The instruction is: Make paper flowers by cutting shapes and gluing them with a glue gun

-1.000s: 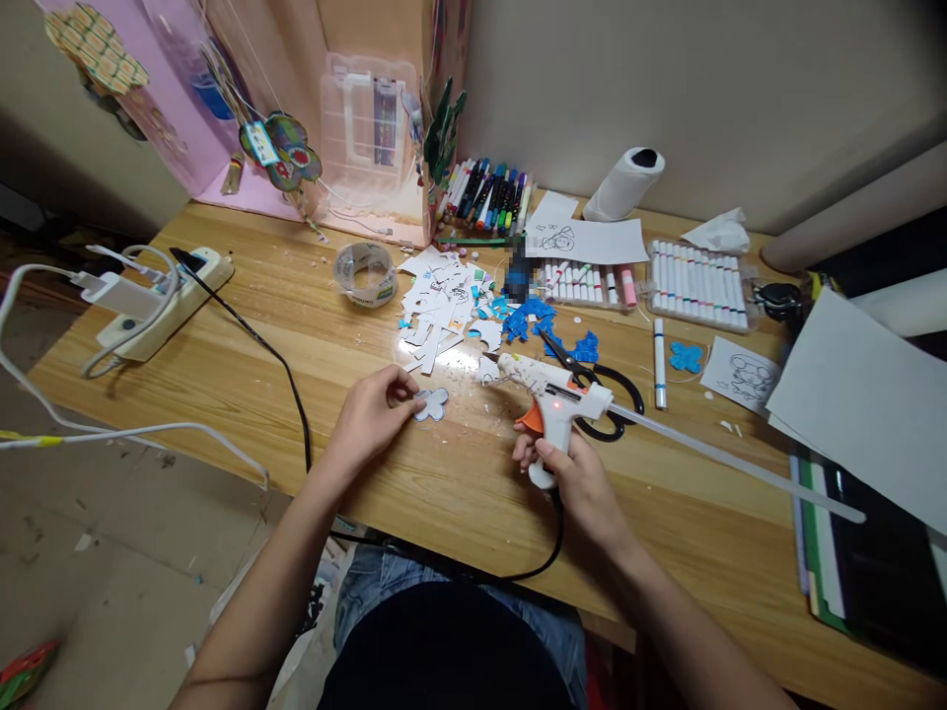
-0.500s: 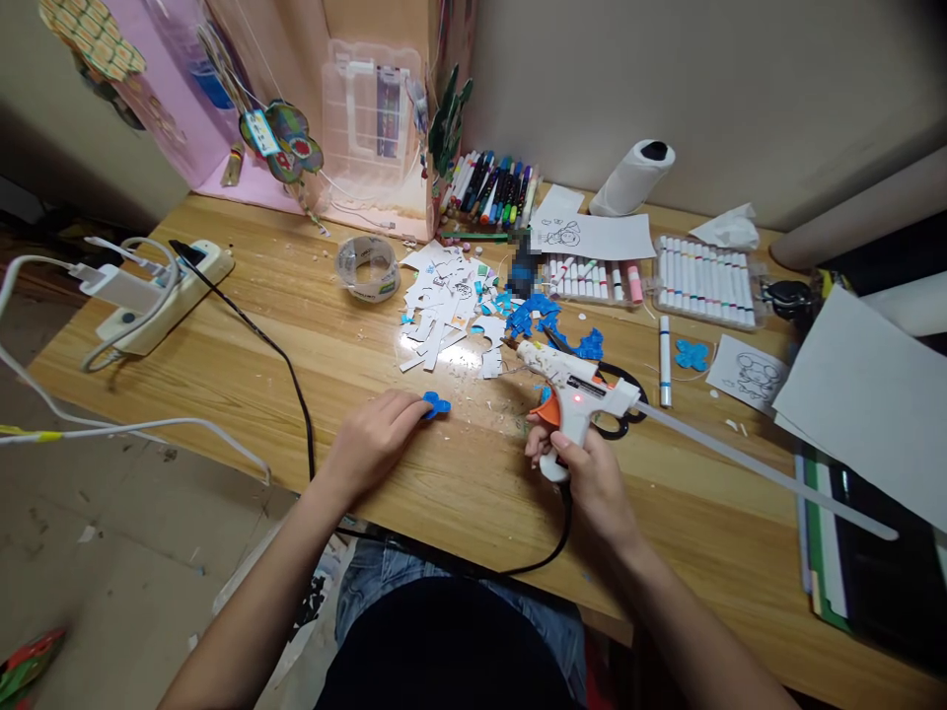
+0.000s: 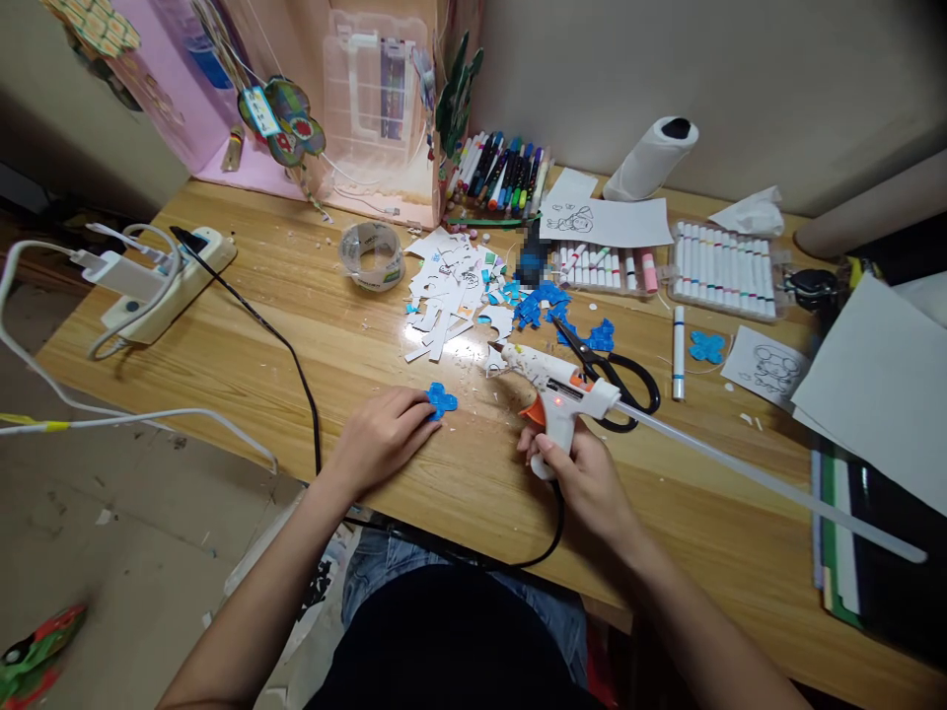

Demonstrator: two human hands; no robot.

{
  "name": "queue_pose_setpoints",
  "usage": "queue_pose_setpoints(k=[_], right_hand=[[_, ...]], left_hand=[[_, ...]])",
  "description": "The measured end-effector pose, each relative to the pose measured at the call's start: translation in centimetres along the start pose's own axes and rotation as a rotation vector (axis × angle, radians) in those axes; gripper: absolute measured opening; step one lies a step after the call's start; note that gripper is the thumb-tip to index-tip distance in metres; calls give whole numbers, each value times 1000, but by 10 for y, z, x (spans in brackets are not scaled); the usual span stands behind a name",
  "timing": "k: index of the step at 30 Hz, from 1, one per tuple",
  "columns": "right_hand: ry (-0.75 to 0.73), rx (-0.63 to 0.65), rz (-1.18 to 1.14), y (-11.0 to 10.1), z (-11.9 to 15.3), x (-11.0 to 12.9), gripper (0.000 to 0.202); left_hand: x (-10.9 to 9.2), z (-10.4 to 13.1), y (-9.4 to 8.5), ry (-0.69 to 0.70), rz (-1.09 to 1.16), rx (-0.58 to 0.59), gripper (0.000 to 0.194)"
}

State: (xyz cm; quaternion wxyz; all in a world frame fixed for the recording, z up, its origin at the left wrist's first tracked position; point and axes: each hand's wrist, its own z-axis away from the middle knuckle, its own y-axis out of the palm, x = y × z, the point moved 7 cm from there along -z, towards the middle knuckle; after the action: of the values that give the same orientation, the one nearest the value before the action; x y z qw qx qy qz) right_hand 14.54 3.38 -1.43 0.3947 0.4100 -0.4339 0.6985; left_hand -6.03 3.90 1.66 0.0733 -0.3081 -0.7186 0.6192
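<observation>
My left hand (image 3: 385,434) rests low on the wooden table, its fingers pressed together at the left edge of a blue flower-shaped cutout (image 3: 444,401) that lies flat. My right hand (image 3: 581,463) is wrapped round the handle of a white hot glue gun (image 3: 558,404) with an orange trigger. A red light glows on the gun, and its nozzle points left over the table. From its back end runs a long clear glue stick (image 3: 769,483). Black-handled scissors (image 3: 628,390) lie just behind the gun.
Behind the nozzle lie white paper scraps (image 3: 451,286) and blue offcuts (image 3: 544,306). A tape roll (image 3: 371,258) and a power strip (image 3: 174,291) are on the left. Markers (image 3: 725,266), another blue flower cutout (image 3: 706,346) and paper sheets (image 3: 880,375) lie to the right.
My right hand has brought the glue gun a little to the left, uncovering more of the scissors. More of the blue cutout shows beside my left fingers. The view has shifted slightly.
</observation>
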Motion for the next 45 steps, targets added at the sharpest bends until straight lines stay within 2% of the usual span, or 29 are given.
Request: queue_pose_setpoints(k=[5,14,18,22,25,30,37,45], right_hand=[[-9,28,-1,2,0,2,31],[13,88,22,3,2,3,29],[18,187,95,9,5,9,29],[96,262,93,13,9,11,28],[125,252,101,12,10,11,29],[74,208,241,8,11,12,32],[59,217,207,10,12,12,28],[51,240,221,10,14,17,24]], left_hand=[[-1,1,-1,-21,-10,-18,16],[-5,2,2,61,-62,-43,15],[-5,3,3,47,-68,-61,14],[-3,2,4,-9,-28,-78,14],[-2,2,5,-50,9,-72,13],[-2,2,4,-51,5,-44,14],[-3,3,5,-78,11,-40,17],[2,5,3,-133,140,-86,13]])
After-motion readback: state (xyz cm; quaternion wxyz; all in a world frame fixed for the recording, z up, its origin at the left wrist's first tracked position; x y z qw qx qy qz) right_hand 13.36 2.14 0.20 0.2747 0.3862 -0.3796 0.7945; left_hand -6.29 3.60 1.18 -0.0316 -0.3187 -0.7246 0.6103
